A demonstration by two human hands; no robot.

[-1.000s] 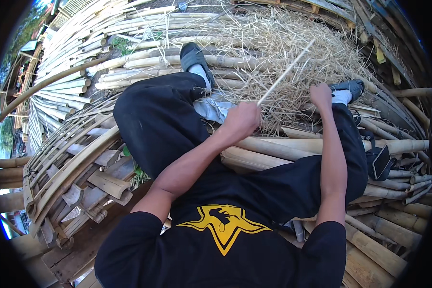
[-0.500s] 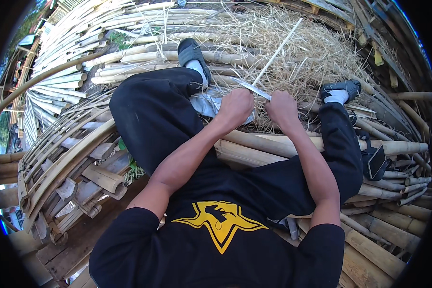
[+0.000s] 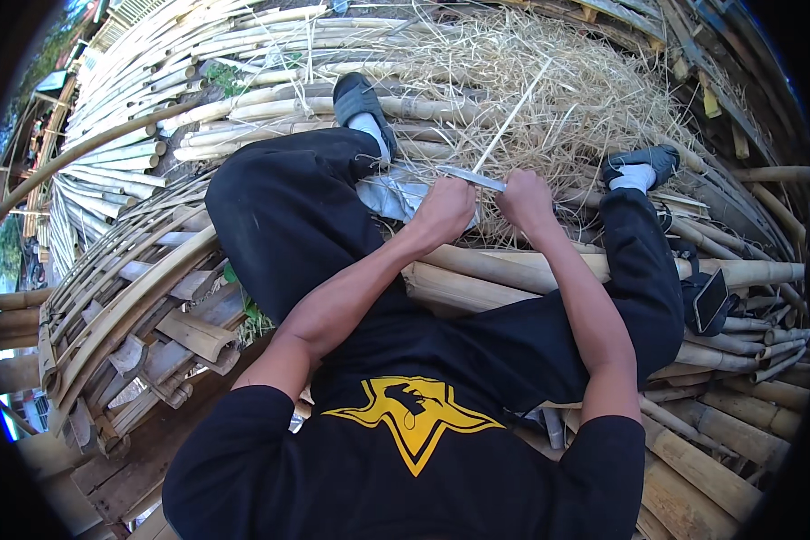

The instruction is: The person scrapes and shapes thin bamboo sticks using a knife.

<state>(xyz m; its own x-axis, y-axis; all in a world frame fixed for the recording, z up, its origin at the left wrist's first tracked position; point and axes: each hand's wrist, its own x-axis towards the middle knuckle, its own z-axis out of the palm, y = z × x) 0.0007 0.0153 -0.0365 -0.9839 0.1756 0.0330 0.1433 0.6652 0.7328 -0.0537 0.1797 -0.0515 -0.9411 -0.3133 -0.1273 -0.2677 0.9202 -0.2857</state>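
Out in front of me, between my knees, a thin pale bamboo strip [image 3: 519,108] slants away over the shavings. Its near end runs down to a knife [image 3: 477,177], whose blade lies across it. My right hand [image 3: 525,200] is closed round the knife's handle, which the fingers hide. Just left of it, my left hand [image 3: 447,209] is closed, knuckles up, at the near end of the strip. The fingers cover the strip's end there. The blade's tip points left, just beyond my left hand.
A heap of bamboo shavings [image 3: 594,99] spreads ahead on the right. Long bamboo poles [image 3: 270,40] lie at the far left, with a stack of split bamboo [image 3: 198,333] nearer. A grey-white cloth [image 3: 387,200] lies by my left foot. A phone [image 3: 711,299] rests beside my right leg.
The strip's far end has come nearer and slightly left. The knife blade has turned to lie flatter across it. Both hands stay close together in nearly the same place.
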